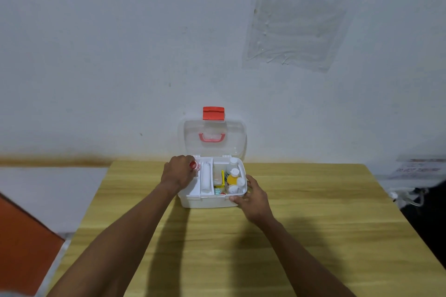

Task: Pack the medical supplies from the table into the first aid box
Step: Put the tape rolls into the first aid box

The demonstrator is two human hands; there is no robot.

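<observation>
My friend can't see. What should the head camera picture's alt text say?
A person's left hand holds a small red-capped item over the left end of an open white first aid box, while the right hand holds its front right corner. Bottles stand inside, and the box sits on a wooden table.

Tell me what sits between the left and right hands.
Head view: the open first aid box, with a long white roll and, nearer the right hand, a yellow bottle among others.
</observation>
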